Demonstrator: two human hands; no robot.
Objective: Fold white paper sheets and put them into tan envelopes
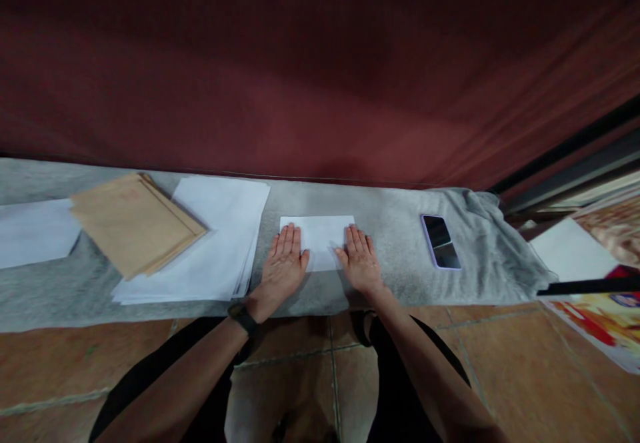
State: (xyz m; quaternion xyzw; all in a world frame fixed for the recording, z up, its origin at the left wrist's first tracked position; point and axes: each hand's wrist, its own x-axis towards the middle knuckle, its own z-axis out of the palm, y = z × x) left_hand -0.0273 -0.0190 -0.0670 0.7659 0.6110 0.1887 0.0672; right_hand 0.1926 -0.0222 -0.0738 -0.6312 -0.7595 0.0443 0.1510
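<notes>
A folded sheet of white paper (320,236) lies flat on the grey cloth in front of me. My left hand (285,263) rests palm down on its left end, fingers stretched out and pointing away from me. On the right end lies my right hand (360,259), also flat, with its thumb turned inward. Neither hand grips anything. Left of the paper is a stack of larger white sheets (225,229), partly covered by several brown envelopes (133,223).
The grey cloth (395,276) covers a long, narrow surface against a dark red wall (300,116). A phone in a purple case (441,243) lies at right. More white paper (35,233) is at far left. Printed posters (600,323) stand at right, above a tiled floor (500,349).
</notes>
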